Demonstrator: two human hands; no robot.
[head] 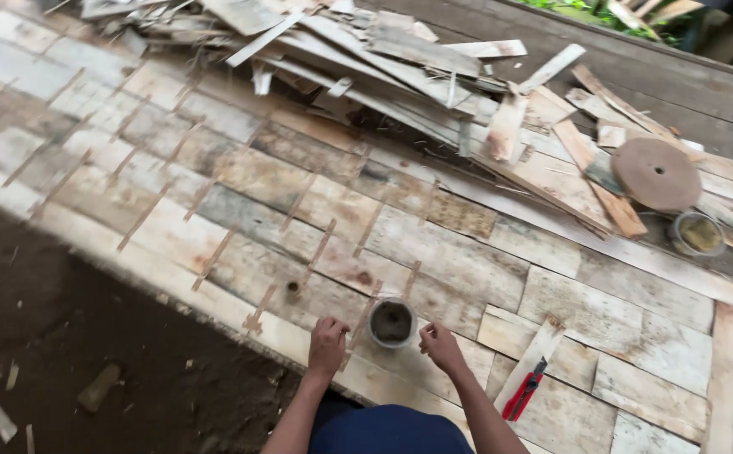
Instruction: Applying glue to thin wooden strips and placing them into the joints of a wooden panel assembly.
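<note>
Two hands [326, 338], two round tubs [392, 322], one wooden disc [656, 173], one red cutter [524, 391].
</note>
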